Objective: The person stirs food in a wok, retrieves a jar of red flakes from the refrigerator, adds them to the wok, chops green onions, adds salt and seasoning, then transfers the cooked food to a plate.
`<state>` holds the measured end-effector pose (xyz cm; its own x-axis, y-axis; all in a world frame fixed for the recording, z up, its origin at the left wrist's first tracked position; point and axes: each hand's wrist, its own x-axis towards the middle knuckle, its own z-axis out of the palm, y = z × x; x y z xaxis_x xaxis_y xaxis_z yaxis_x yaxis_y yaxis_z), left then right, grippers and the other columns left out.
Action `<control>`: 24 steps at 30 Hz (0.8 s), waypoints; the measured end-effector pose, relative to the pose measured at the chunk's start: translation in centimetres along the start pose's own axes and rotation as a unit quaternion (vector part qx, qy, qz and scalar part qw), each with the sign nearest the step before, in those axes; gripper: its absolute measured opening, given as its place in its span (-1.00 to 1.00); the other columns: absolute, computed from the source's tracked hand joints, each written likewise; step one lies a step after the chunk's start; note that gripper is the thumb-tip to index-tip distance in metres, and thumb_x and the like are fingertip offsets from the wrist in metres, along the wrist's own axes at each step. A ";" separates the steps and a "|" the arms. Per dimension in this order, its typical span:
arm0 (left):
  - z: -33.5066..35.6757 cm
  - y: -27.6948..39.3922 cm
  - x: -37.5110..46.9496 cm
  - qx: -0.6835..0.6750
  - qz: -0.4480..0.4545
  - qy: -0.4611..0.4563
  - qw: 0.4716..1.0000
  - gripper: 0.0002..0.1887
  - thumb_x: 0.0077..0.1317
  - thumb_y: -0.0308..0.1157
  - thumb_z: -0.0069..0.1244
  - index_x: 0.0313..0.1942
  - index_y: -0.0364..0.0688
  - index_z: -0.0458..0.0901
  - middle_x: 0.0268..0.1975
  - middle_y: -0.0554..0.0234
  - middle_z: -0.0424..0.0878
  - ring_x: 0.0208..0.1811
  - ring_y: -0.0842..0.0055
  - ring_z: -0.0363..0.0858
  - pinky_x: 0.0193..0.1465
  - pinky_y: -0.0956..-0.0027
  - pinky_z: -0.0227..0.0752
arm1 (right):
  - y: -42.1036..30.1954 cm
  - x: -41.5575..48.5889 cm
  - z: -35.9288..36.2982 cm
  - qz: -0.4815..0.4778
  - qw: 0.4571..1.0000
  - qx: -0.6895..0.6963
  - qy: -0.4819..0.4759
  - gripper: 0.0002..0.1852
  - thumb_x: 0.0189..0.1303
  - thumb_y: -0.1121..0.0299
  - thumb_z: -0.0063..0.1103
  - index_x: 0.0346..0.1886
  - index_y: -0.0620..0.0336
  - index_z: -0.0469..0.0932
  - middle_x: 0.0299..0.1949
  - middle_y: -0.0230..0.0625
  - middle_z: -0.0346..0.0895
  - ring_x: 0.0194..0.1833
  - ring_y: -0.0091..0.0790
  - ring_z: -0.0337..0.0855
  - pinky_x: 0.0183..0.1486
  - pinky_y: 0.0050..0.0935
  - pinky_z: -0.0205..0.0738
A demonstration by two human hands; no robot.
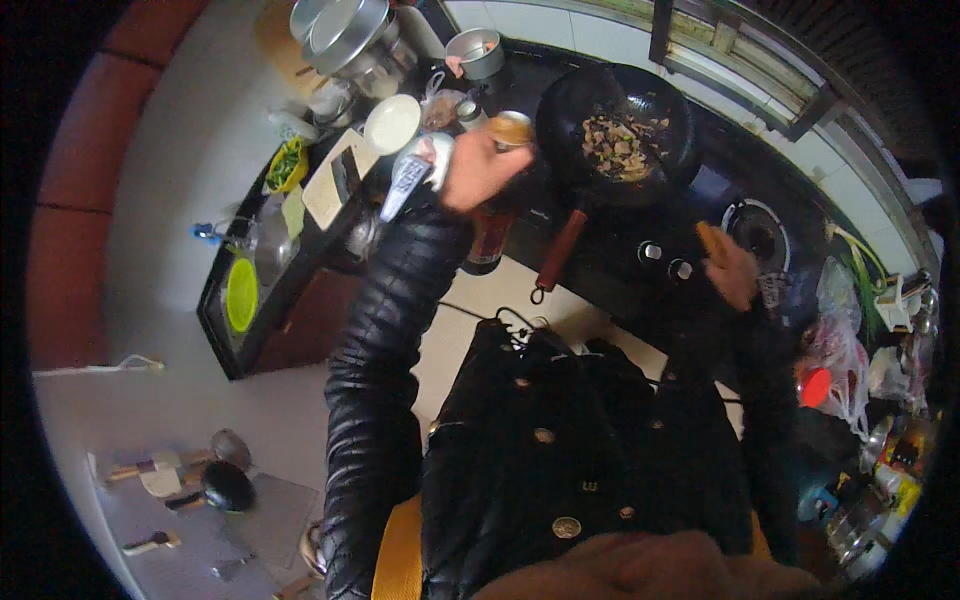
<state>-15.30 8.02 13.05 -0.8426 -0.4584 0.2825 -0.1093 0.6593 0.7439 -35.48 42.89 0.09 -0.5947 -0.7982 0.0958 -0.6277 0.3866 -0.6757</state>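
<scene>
My left hand (484, 169), blurred, curls at a small round container (513, 127) with a tan top, left of the wok. Blur hides whether that top is a lid or contents. Below this hand shows a dark, reddish bottle-like object (491, 238); contact with it cannot be made out. A black wok (566, 161) sits on the cooktop, its wooden handle (562, 251) pointing towards me. Chopped meat pieces with green bits (622, 146) lie inside. Right of the wok, my right hand (731, 274) grips a wooden handle (709, 238); its far end is lost against the black cooktop.
A second burner (757, 232) lies at the right, beyond two knobs (664, 259). Leftwards stand a white bowl (394, 124), a cutting board (330, 195) with a cleaver, a yellow basket of greens (286, 165) and steel pots (345, 34). Plastic bags (836, 352) crowd the right.
</scene>
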 end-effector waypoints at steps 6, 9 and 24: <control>5.3 -4.6 7.8 0.130 -0.072 -0.162 0.976 -0.67 0.07 -0.13 0.07 -0.38 -0.26 0.61 -0.53 0.19 0.60 -0.45 0.51 0.58 -0.32 0.34 0.39 | -6.3 0.9 -8.3 0.016 0.933 -0.346 -0.096 -0.40 0.14 0.46 -0.02 0.28 -0.21 0.19 -0.08 -0.03 0.49 -0.24 0.00 0.62 -0.21 -0.18 0.55; 7.5 -6.0 10.3 0.108 -0.051 -0.204 0.972 -0.64 0.04 -0.07 0.10 -0.36 -0.21 0.64 -0.50 0.12 0.63 -0.43 0.42 0.62 -0.31 0.30 0.41 | -8.3 1.8 -8.8 0.055 0.903 -0.420 -0.071 -0.44 0.16 0.42 -0.02 0.27 -0.20 0.20 -0.11 -0.09 0.50 -0.30 -0.02 0.64 -0.29 -0.21 0.57; 11.5 -10.9 13.9 0.222 -0.095 -0.268 0.933 -0.51 -0.05 0.07 0.08 -0.36 -0.22 0.67 -0.38 -0.08 0.64 -0.28 0.16 0.64 -0.23 0.22 0.45 | -7.1 4.0 -7.4 0.105 0.885 -0.432 -0.136 -0.49 0.23 0.38 -0.10 0.27 -0.17 0.19 -0.15 -0.11 0.50 -0.32 -0.10 0.65 -0.39 -0.23 0.58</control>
<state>-31.89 1.30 1.85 -0.9153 -0.3071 -0.2606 -0.3910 0.8329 0.3917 -37.16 40.42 10.69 -0.6753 -0.7028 -0.2238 -0.7369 0.6556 0.1648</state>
